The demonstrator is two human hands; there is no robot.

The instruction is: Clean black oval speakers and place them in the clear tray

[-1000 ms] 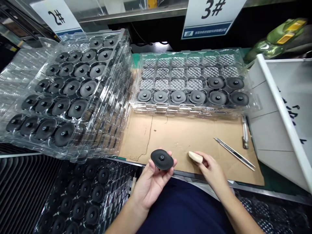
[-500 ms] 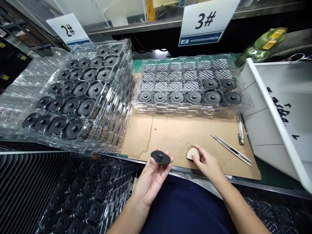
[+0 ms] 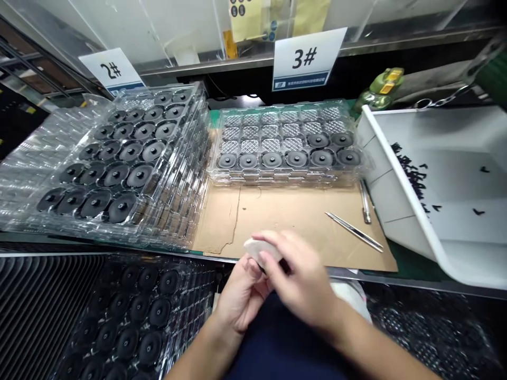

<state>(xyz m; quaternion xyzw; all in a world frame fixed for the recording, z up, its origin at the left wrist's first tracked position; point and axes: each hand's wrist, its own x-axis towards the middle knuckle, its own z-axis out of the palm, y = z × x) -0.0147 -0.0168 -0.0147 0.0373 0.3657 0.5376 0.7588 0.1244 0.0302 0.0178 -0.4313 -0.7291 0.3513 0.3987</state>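
Observation:
My left hand [image 3: 240,298] is closed at the table's front edge, holding a black disc [image 3: 284,265] by its rim. Most of that disc is hidden; only dark slivers show between the fingers. My right hand [image 3: 304,277], slightly blurred, grips a pale cream pad [image 3: 259,249] and has it over the disc. Whether the pad presses on the disc is not clear. Beyond the hands, a clear plastic tray [image 3: 273,171] has black discs with centre knobs in its front row and two more in the row behind.
A tall stack of clear trays [image 3: 170,203] with black discs stands on the left. Tweezers [image 3: 354,232] and a slim metal tool [image 3: 365,203] lie on the cardboard [image 3: 277,206]. On the right is a white bin [image 3: 467,232] with small black bits. A green bottle [image 3: 380,91] stands behind.
My right hand has lifted the pale pad off the cardboard and moved left, bringing it over the disc in my left hand. The view has shifted to the right.

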